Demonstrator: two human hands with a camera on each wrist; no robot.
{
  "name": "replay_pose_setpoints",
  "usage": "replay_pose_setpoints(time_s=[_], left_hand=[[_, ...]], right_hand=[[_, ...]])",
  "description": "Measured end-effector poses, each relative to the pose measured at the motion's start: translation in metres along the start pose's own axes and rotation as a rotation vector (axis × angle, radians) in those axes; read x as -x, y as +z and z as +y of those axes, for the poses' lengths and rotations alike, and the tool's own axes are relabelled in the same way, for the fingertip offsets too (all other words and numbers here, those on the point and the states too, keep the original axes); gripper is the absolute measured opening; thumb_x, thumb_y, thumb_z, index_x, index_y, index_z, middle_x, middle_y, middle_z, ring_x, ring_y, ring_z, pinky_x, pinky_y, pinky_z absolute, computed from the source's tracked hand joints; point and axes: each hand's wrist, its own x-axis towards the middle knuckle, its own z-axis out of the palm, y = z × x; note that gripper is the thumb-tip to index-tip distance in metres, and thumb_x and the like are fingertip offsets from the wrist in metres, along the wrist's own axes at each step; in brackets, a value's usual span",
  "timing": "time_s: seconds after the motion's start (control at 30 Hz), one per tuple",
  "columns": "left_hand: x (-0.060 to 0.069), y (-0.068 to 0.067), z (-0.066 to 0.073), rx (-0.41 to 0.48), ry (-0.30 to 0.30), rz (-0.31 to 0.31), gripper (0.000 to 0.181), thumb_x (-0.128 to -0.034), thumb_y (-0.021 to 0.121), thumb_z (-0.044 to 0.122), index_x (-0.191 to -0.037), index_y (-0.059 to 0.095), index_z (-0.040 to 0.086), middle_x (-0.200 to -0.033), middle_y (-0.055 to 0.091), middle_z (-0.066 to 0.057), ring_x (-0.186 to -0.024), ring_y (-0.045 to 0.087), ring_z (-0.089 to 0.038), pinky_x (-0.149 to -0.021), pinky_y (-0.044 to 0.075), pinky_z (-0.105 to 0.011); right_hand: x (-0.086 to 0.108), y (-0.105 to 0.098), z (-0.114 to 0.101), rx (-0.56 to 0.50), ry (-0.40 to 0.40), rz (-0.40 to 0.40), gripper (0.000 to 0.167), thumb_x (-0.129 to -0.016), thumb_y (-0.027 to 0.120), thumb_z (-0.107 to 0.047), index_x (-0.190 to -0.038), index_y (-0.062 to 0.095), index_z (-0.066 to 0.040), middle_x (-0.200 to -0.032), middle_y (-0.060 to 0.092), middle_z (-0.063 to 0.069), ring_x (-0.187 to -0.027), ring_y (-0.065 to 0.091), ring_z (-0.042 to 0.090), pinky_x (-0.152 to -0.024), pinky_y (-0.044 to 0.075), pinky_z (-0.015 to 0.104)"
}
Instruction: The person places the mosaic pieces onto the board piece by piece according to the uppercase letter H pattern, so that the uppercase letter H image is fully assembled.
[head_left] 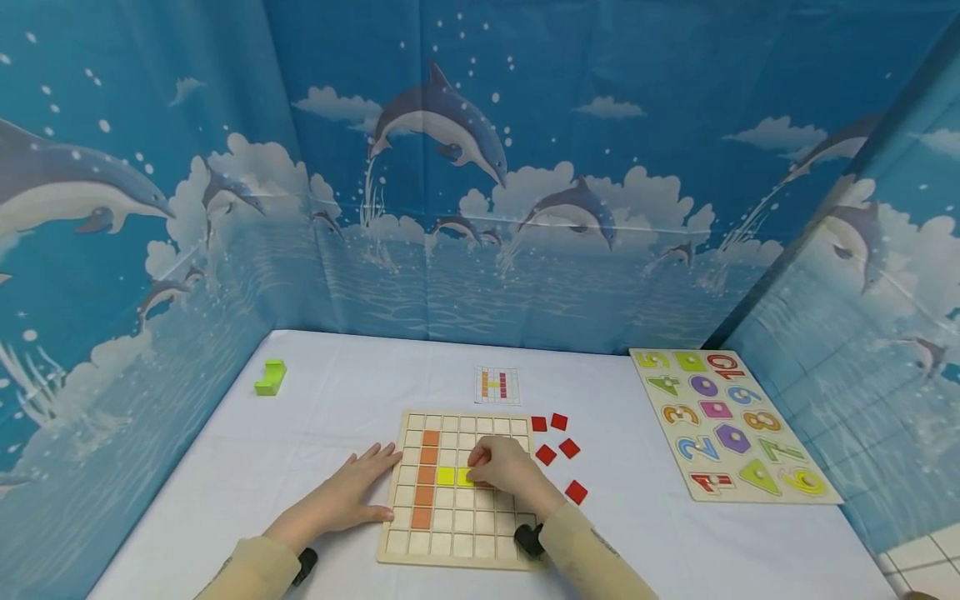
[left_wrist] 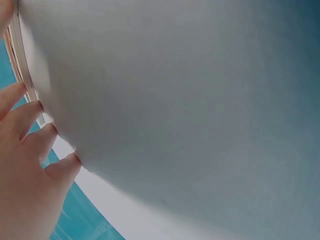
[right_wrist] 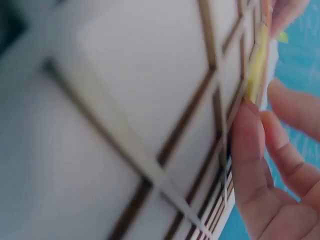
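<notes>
A wooden grid board (head_left: 395, 560) lies on the white table, with a column of orange tiles (head_left: 423, 497) and two yellow tiles side by side in one row. My right hand (head_left: 510, 473) has its thumb and fingertips at the right-hand yellow tile (head_left: 462, 477), which they partly cover. Seen from the right wrist, the thumb and a finger of that hand (right_wrist: 280, 165) meet close to the yellow surface (right_wrist: 256, 70). My left hand (head_left: 341, 496) rests with spread fingers against the board's left edge; the left wrist view shows its fingertips (left_wrist: 42, 125) on the table beside it.
Several red tiles (head_left: 569, 448) lie right of the board. Behind it is a small pattern card (head_left: 497, 386). A green block (head_left: 271, 377) stands at the back left, and a number and shape puzzle board (head_left: 731, 425) lies at the right. A dolphin-print curtain (head_left: 450, 275) surrounds the table.
</notes>
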Motion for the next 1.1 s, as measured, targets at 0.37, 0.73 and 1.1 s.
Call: replay_pose_setpoints(time_s=[0.37, 0.73, 1.1], left_hand=[[0.0, -0.001, 0.001, 0.02, -0.017, -0.01, 0.09, -0.0791, 0.078, 0.042, -0.15, 0.038, 0.005, -0.16, 0.029, -0.019, -0.149, 0.02, -0.043, -0.119, 0.014, -0.067], [-0.002, 0.001, -0.004, -0.003, -0.013, -0.004, 0.091, -0.0792, 0.078, 0.044, -0.151, 0.037, 0.007, -0.16, 0.029, -0.018, -0.15, 0.02, -0.042, -0.119, 0.014, -0.066], [-0.002, 0.002, -0.003, 0.0, -0.022, -0.006, 0.091, -0.0787, 0.078, 0.044, -0.151, 0.038, 0.007, -0.16, 0.03, -0.018, -0.15, 0.02, -0.041, -0.119, 0.015, -0.066]], right_hand=[[0.025, -0.044, 0.023, -0.075, 0.015, 0.043, 0.017, -0.084, 0.076, -0.013, -0.096, 0.068, -0.006, -0.084, 0.064, 0.001, -0.075, 0.059, 0.013, -0.066, 0.05, 0.026], [0.059, -0.079, 0.071, -0.057, 0.213, 0.213, 0.023, -0.083, 0.078, -0.016, -0.101, 0.068, -0.005, -0.088, 0.067, 0.001, -0.076, 0.059, 0.013, -0.067, 0.053, 0.026], [0.071, -0.086, 0.093, -0.091, 0.275, 0.23, 0.029, -0.082, 0.079, -0.015, -0.104, 0.066, -0.002, -0.089, 0.067, 0.003, -0.076, 0.059, 0.015, -0.065, 0.054, 0.027]])
